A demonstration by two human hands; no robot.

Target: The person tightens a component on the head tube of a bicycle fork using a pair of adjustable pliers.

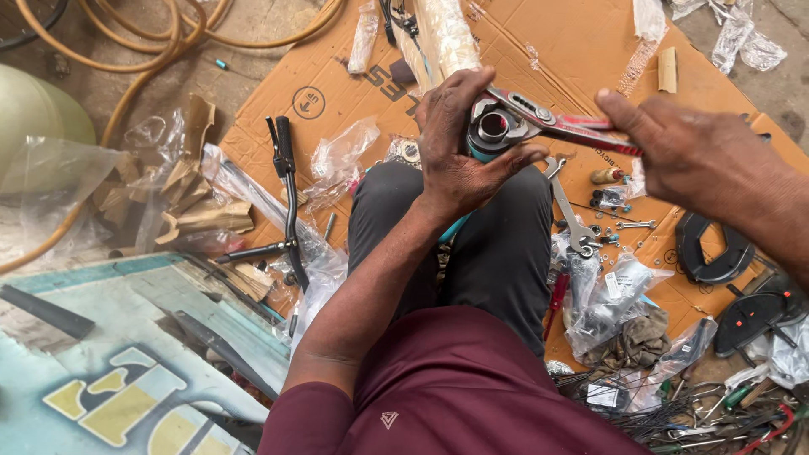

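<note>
Left hand [455,147] wrapped around teal cylindrical tube with steel ring [491,129], above knee, open end facing up. Right hand [674,143] pinching red-handled steel pliers [556,120]; pliers' long axis runs right-to-left, head on ring.

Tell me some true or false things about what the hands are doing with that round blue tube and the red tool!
1. The left hand grips the teal tube. True.
2. The right hand holds a hammer. False: it holds the red-handled pliers, whose head sits on the tube's open end.
3. The work is done over a sheet of cardboard. True.
4. A silver spanner lies on the cardboard beside the person's knee. True.
5. The black handlebar is in the left hand. False: it lies apart on the cardboard, touched by neither hand.
6. The orange hose is wrapped round the tube. False: it lies coiled on the ground, far off.
</note>
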